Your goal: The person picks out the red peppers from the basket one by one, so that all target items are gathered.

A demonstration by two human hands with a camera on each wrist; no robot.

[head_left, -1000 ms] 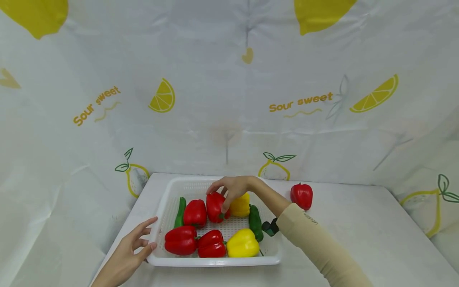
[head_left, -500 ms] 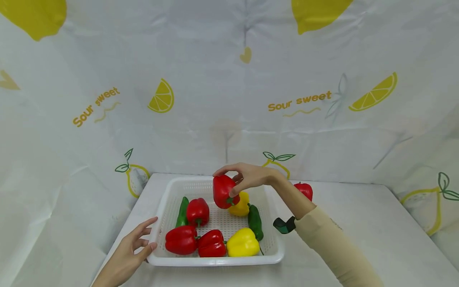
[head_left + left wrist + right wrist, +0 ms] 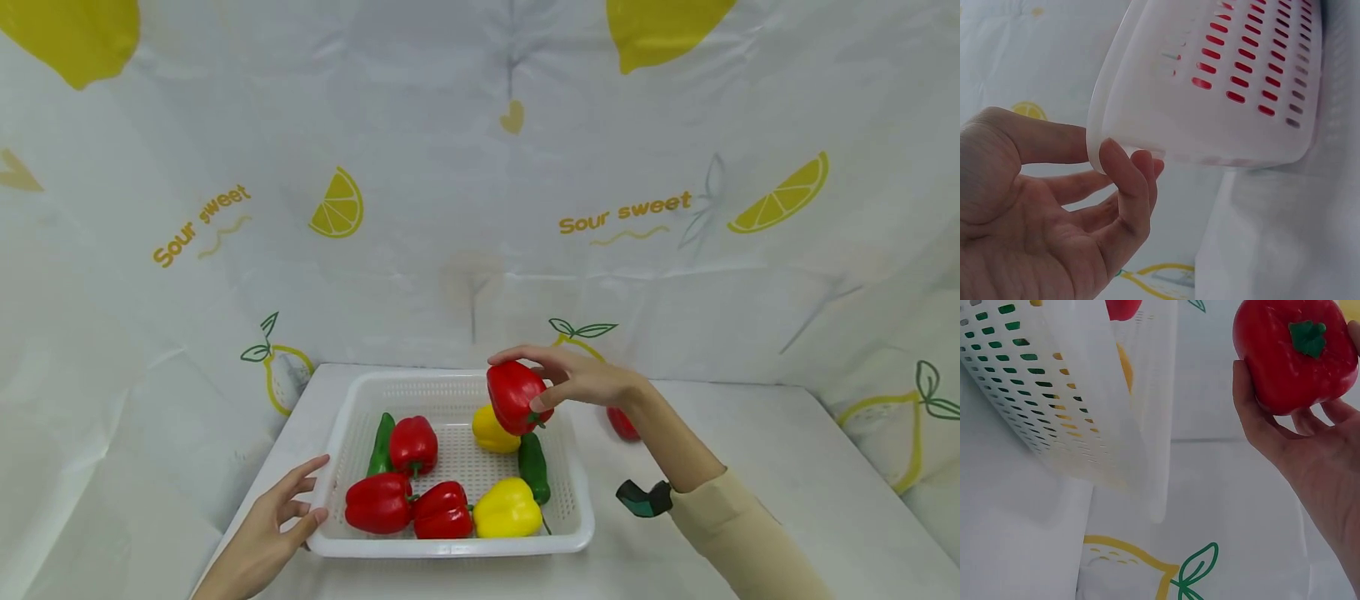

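Observation:
My right hand (image 3: 592,379) holds a red bell pepper (image 3: 513,396) by its sides, raised over the back right of a white plastic basket (image 3: 450,547). In the right wrist view the raised bell pepper's green stem (image 3: 1308,339) faces the camera. At the basket's left side, my left hand (image 3: 266,521) grips the rim, with thumb and curled fingers around it in the left wrist view. Inside lie red bell peppers (image 3: 378,502), a yellow one (image 3: 507,508) at the front, another yellow one (image 3: 495,429) behind, and long green peppers (image 3: 533,468) along both sides.
Another red bell pepper (image 3: 624,423) lies on the white table (image 3: 750,483) right of the basket, mostly hidden by my right forearm. A white curtain (image 3: 420,292) with lemon prints hangs close behind the table.
My right hand has lifted the red bell pepper from the basket and carried it right. The red bell pepper left beside it has shifted slightly. My left hand stays at the rim.

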